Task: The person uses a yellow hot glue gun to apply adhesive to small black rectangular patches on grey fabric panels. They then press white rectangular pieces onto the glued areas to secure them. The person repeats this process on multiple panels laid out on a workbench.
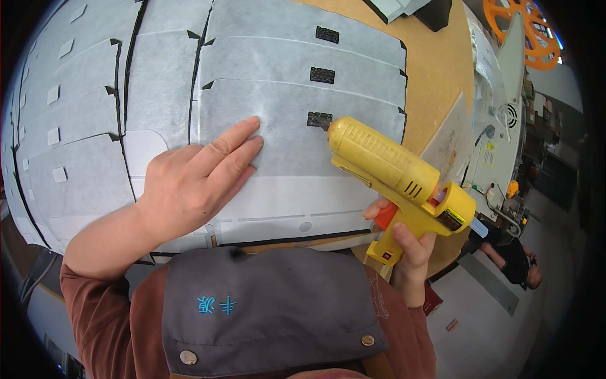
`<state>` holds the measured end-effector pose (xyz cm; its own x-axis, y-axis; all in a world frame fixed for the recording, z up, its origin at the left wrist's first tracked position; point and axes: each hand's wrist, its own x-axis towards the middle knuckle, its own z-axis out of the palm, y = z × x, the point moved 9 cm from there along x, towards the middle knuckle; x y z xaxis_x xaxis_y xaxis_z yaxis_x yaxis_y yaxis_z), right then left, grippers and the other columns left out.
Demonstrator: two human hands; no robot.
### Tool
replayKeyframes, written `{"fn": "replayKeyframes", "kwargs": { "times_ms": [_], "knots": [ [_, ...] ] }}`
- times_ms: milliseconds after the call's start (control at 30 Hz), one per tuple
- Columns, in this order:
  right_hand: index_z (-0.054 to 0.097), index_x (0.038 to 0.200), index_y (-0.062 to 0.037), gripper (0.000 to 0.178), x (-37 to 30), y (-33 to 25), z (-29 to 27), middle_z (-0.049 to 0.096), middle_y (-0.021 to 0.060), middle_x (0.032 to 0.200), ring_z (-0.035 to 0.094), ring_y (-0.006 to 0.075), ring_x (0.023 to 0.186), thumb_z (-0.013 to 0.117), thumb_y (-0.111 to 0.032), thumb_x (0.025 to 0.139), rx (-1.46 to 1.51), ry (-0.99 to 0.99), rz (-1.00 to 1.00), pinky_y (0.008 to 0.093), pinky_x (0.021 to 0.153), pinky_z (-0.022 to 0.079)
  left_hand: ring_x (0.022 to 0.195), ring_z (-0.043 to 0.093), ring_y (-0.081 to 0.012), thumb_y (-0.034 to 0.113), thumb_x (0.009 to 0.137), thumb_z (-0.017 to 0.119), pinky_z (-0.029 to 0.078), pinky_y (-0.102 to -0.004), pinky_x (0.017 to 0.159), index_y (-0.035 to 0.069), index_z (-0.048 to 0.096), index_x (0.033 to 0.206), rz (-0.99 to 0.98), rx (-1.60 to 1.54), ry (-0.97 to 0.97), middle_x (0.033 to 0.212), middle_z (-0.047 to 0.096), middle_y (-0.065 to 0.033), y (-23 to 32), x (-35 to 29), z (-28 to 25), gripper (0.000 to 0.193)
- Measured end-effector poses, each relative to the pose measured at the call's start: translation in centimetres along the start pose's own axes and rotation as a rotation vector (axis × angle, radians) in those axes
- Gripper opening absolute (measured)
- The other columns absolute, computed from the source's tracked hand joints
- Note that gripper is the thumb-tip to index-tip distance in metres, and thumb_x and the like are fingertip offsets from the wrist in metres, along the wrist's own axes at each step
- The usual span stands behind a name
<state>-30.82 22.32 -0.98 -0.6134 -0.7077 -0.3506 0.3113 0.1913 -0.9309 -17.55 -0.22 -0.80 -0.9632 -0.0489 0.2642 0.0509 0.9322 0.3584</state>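
Observation:
My right hand (410, 246) is wrapped round the handle of a yellow hot glue gun (385, 158), with a finger at its orange trigger. A clear glue stick (478, 227) pokes out of the gun's back end. The nozzle tip is at the right end of a small black patch (317, 119) on a grey-white sheet panel (278, 139). Two similar black patches lie farther up, the middle patch (322, 75) and the far patch (327, 35). My left hand (196, 170) rests on the panel left of the nozzle, fingers stretched out, holding nothing.
More grey-white panels (76, 151) with several small white squares (59, 174) spread to the left. The brown tabletop (435, 69) carries a stained board (447, 139) at right. Beyond stand a pale machine (499, 151) and an orange reel (533, 38). Another person (514, 262) is far right.

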Motion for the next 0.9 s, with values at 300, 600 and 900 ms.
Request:
{"fn": "replayKeyframes", "kwargs": {
  "times_ms": [300, 600, 900],
  "knots": [
    [0.041, 0.136, 0.0069, 0.055, 0.8, 0.3, 0.2, 0.057, 0.022, 0.119, 0.062, 0.0301, 0.102, 0.058, -0.005, 0.086, -0.027, -0.065, -0.016, 0.0419, 0.09, 0.049, 0.054, 0.058, -0.0109, 0.009, 0.077, 0.077, 0.046, -0.0237, 0.046, 0.004, 0.067, 0.114, -0.002, -0.003, -0.012, 0.126, 0.066, -0.0124, -0.1, 0.0, 0.0, 0.039],
    [0.04, 0.137, 0.0065, 0.054, 0.6, 0.5, -0.5, 0.06, 0.0222, 0.113, 0.062, 0.0295, 0.102, 0.057, -0.006, 0.086, -0.064, -0.054, 0.002, 0.0412, 0.091, 0.048, 0.054, 0.058, -0.0108, 0.009, 0.077, 0.077, 0.046, -0.0233, 0.047, 0.004, 0.067, 0.113, 0.001, -0.005, -0.013, 0.125, 0.066, -0.0127, -0.1, -0.1, 0.1, 0.038],
    [0.039, 0.137, 0.0068, 0.054, 0.2, 0.2, -1.3, 0.06, 0.0227, 0.112, 0.062, 0.03, 0.102, 0.056, -0.006, 0.088, -0.037, -0.024, -0.061, 0.0423, 0.09, 0.049, 0.055, 0.059, -0.0115, 0.008, 0.077, 0.076, 0.046, -0.0238, 0.047, 0.004, 0.067, 0.113, 0.001, -0.004, -0.01, 0.126, 0.066, -0.013, -0.1, 0.0, 0.1, 0.037]
  ]
}}
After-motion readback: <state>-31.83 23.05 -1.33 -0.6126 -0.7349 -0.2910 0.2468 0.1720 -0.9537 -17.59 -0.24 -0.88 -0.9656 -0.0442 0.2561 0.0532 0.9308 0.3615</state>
